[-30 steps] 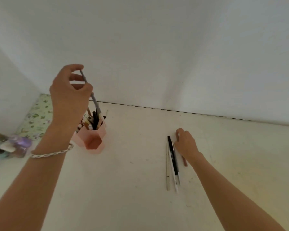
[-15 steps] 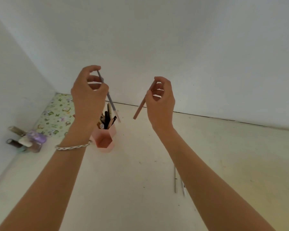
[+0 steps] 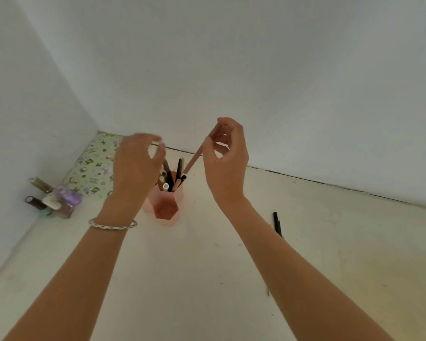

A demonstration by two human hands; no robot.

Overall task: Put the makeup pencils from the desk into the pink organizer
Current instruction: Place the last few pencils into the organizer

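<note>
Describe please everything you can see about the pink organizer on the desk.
The pink organizer is a holder of joined hexagonal cups in what looks like matte pink plastic. It stands upright on the pale desk, near the left wall corner. The front cup looks empty; the taller cups behind hold pencils and pens standing on end. The left hand covers part of it; contact cannot be told. The right hand holds a pink pencil above it.

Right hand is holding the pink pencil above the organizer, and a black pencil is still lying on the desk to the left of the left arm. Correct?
Not quite. In the head view the black pencil lies on the desk to the right of the right arm, not left of the left. The right hand does hold the pink pencil above the organizer.
</note>
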